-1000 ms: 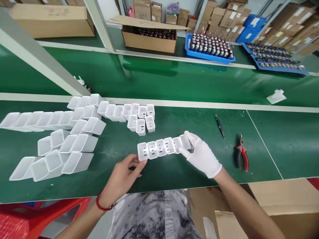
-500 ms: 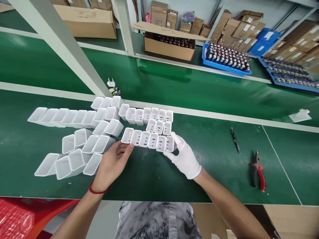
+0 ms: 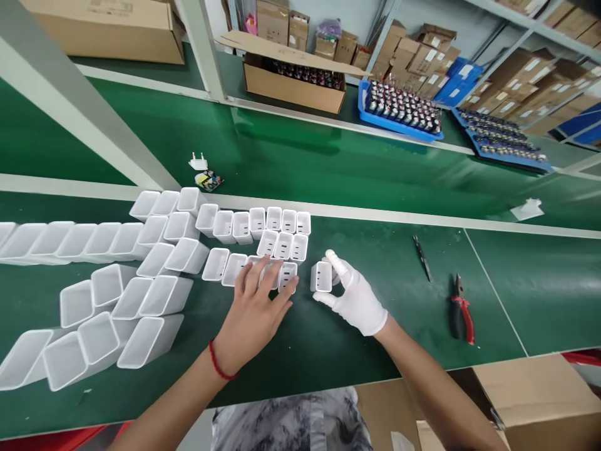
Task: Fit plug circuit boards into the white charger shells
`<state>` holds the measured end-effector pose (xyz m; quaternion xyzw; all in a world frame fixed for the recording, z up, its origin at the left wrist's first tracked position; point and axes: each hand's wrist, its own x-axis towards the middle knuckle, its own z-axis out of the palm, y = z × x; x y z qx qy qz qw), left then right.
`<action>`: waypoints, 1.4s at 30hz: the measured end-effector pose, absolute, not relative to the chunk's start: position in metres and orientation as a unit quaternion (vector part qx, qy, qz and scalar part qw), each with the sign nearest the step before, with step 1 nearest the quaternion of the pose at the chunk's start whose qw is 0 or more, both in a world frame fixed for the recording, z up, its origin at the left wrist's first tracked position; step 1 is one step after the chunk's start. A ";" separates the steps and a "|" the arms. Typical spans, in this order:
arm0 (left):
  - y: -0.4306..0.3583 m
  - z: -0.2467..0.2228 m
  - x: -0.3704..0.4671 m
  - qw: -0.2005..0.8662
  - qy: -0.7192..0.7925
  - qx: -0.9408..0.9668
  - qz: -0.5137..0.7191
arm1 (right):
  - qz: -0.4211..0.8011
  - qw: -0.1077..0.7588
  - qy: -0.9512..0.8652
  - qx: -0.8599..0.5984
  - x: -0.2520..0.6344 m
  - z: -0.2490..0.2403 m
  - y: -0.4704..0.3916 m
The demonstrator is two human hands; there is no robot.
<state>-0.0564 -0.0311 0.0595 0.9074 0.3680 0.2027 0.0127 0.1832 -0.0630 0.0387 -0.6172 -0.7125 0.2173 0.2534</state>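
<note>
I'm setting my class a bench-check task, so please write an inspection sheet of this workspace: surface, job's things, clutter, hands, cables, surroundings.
Surface: green bench, white strip along the back.
Job's things: white open-topped cases in rows, several with dark slots inside; more spread to the left.
Clutter: tweezers and red-and-black pliers at right; white plug piece and small circuit board behind the cases.
Left hand: bare, red wristband, fingers spread over the front row.
Right hand: gloved, holding one case apart from the rows.
Cables: nothing seen on the bench.
Surroundings: shelf with open cardboard box and filled blue trays; stacked cartons beyond.
</note>
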 end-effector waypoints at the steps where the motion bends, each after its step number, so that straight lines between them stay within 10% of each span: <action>1: -0.027 0.057 -0.054 0.000 0.373 0.906 0.200 | 0.220 0.251 -0.715 -0.614 0.184 0.039 -0.063; 7: -0.049 0.056 -0.032 0.023 0.344 0.891 0.297 | 0.212 0.231 -0.725 -0.613 0.191 0.040 -0.075; 18: -0.041 0.025 0.023 0.404 0.323 0.824 0.229 | 0.177 0.218 -0.758 -0.589 0.237 0.087 -0.057; 31: -0.048 0.007 0.020 0.429 0.302 0.820 0.229 | 0.099 0.211 -0.798 -0.556 0.079 0.071 0.189; 42: -0.046 0.005 0.020 0.434 0.298 0.818 0.233 | 0.207 0.326 -0.747 -0.541 0.076 0.056 0.203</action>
